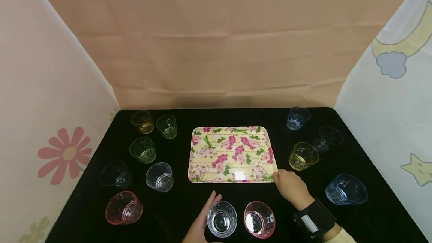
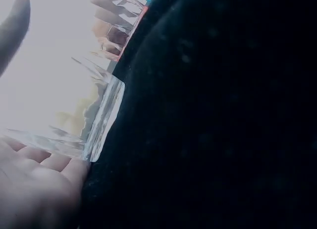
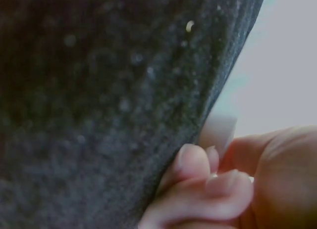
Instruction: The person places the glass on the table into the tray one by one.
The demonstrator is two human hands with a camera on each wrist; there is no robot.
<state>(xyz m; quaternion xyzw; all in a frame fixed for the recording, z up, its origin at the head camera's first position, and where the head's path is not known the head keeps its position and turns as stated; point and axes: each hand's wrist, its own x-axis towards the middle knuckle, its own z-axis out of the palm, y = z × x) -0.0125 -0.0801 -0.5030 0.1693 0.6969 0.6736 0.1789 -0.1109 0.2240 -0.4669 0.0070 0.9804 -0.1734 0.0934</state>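
Tan cloth (image 1: 229, 48) hangs across the back, and below it stretches a black table (image 1: 229, 117). Centre stage: the flowered tray (image 1: 233, 153), flat on the tabletop, probably light, stiff and a bit slick, best taken by its rim. And look at its near right corner: the right hand (image 1: 293, 187) has it pinched, fingers curled. Down front, the left hand (image 1: 200, 225) spreads beside the clear glass (image 1: 221, 219), fingers straight along its side, no closed grasp to be seen. That glass looks smooth and breakable, one for a gentle hold around the walls, with a pink glass (image 1: 259, 219) just to its right. Edges now: a dark strip separates tray from front glasses, more tabletop lies behind, but a yellow glass (image 1: 303, 156) sits near the right hand.
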